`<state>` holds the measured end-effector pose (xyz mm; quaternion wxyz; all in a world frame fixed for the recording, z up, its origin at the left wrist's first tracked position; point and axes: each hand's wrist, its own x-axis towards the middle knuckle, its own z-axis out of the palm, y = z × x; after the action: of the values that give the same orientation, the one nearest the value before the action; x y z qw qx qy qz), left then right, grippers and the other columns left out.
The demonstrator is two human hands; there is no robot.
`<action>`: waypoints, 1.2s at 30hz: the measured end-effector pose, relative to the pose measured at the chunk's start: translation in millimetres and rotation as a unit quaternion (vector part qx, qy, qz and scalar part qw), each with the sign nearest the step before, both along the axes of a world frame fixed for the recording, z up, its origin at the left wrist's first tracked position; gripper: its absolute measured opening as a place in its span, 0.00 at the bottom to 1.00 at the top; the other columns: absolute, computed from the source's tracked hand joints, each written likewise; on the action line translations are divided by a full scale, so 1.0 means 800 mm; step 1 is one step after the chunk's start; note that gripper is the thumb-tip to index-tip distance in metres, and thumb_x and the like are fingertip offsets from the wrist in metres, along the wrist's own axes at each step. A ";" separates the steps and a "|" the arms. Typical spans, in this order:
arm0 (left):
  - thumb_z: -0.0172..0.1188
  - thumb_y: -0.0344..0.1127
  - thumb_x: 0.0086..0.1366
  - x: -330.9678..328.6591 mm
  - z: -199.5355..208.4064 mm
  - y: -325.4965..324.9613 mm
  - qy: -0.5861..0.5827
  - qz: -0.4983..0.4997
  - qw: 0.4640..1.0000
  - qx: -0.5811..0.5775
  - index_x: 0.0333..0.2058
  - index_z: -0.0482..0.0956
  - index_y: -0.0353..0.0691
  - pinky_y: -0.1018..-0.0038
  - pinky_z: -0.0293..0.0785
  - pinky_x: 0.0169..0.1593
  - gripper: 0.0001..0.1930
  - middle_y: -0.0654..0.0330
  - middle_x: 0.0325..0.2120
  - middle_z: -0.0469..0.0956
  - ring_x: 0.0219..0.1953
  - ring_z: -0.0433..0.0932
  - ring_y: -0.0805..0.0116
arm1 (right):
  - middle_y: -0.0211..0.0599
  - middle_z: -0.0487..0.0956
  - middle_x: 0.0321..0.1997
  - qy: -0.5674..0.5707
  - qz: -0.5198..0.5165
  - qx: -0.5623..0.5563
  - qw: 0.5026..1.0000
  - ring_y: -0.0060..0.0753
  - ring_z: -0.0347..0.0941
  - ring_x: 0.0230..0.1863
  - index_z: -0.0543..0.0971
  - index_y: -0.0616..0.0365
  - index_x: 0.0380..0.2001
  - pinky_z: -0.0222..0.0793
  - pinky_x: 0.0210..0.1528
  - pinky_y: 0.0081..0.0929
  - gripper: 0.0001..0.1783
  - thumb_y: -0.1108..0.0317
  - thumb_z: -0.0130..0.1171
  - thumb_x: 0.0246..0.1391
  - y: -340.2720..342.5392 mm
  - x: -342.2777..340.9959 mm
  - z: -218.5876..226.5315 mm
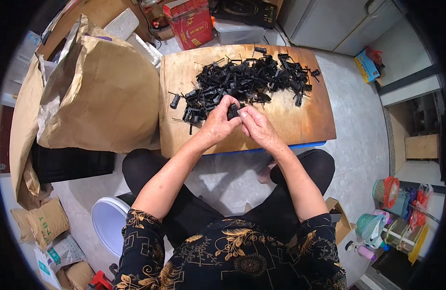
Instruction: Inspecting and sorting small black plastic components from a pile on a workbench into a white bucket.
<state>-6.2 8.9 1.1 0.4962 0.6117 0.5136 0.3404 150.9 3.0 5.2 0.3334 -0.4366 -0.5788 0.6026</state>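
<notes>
The left hand [222, 122] curls its thumb and forefinger around a small black part [233, 112], which sits upright-looking in the gap between them, its upper side showing. The right hand [258, 126] comes in from the other side, its grip drawn narrow with the fingertips at the part's right flank; the fingers hide the contact, so I cannot tell whether they clasp the part itself or something small beside it. The two hands nearly meet, both over the near portion of the wooden tabletop [300, 121].

Just beyond the grip spreads a heap of similar black pieces [237, 79], with thin stems sticking out in many directions. Its near side reaches right up to the left hand's fingers. One loose piece [174, 100] lies off the heap's left side, close to the tabletop's left edge, where a large brown paper bag [104, 89] stands hard by and limits room that way.

More open wood shows to the right of the hands, in front of the heap's right end, and at the far left corner. The near edge, with a blue rim [307, 144] below its right part, passes under the forearms. Grey floor [363, 116] borders the right edge; a red box [189, 24] and a clear tub [237, 34] stand beyond the far one.
</notes>
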 end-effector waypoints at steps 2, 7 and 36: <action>0.60 0.33 0.54 0.002 0.001 0.001 0.011 -0.006 1.000 -0.007 0.39 0.64 0.41 0.71 0.68 0.30 0.16 0.58 0.24 0.69 0.25 0.69 0.69 | 0.19 0.63 0.18 -0.008 -0.003 0.001 1.000 0.12 0.56 0.18 0.70 0.56 0.34 0.53 0.20 0.13 0.12 0.60 0.41 0.63 -0.001 0.001 -0.003; 0.60 0.34 0.54 0.000 -0.002 0.001 0.043 -0.008 0.998 0.039 0.37 0.64 0.40 0.70 0.68 0.31 0.16 0.56 0.23 0.70 0.25 0.69 0.68 | 0.20 0.63 0.19 -0.020 -0.002 -0.008 1.000 0.13 0.57 0.19 0.70 0.57 0.33 0.55 0.21 0.14 0.12 0.61 0.42 0.62 0.001 -0.001 -0.015; 0.52 0.29 0.61 -0.011 0.046 0.002 -0.375 0.055 0.912 -0.158 0.54 0.62 0.42 0.86 0.57 0.16 0.22 0.63 0.24 0.71 0.18 0.67 0.80 | 0.32 0.77 0.27 0.164 -0.044 -0.050 0.984 0.12 0.64 0.14 0.71 0.58 0.35 0.56 0.14 0.11 0.08 0.64 0.49 0.59 0.012 0.008 0.003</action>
<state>-15.2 10.4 38.1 0.7230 0.3235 0.3701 0.4855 157.7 12.5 8.0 0.4281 -0.3731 -0.4652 0.6791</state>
